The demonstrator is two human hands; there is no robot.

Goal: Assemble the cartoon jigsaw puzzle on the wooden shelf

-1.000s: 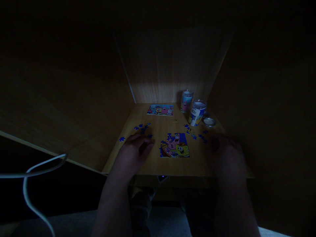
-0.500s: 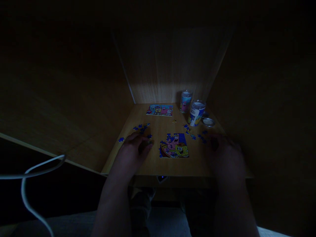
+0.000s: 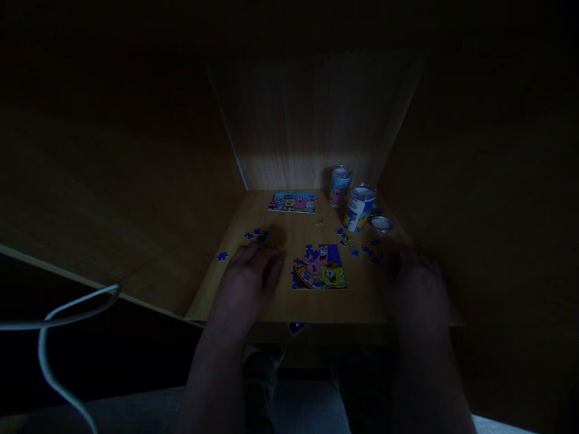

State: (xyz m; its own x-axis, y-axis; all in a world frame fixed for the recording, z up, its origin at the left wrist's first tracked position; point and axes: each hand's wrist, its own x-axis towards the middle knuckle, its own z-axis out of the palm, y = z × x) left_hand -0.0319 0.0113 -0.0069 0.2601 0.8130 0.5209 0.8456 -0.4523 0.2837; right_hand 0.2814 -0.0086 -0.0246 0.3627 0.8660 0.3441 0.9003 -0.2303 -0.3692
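Note:
A partly assembled jigsaw puzzle [image 3: 319, 268] lies near the table's front edge, showing a pink and a yellow cartoon figure; its upper left is gapped. My left hand [image 3: 248, 274] rests just left of it, thumb and forefinger apart, fingertips over the spot of a loose blue piece, which they hide. Behind that hand lie several loose blue puzzle pieces [image 3: 256, 232], and one separate blue piece [image 3: 222, 256] sits farther left. On the right, my right hand [image 3: 414, 277] is curled beside more loose pieces [image 3: 371, 253]; its fingertips are lost in shadow.
Two clear-lidded picture cans [image 3: 341, 187] [image 3: 359, 208] stand at the back right, with a round lid [image 3: 382, 224] beside them. A flat cartoon picture [image 3: 293, 202] lies at the back. Wooden panels enclose the table [image 3: 271, 307]. A white cable [image 3: 67, 313] loops at left.
My left hand has shifted slightly right and its thumb and forefinger have spread, covering the loose blue piece seen before. My right hand stays nearly still.

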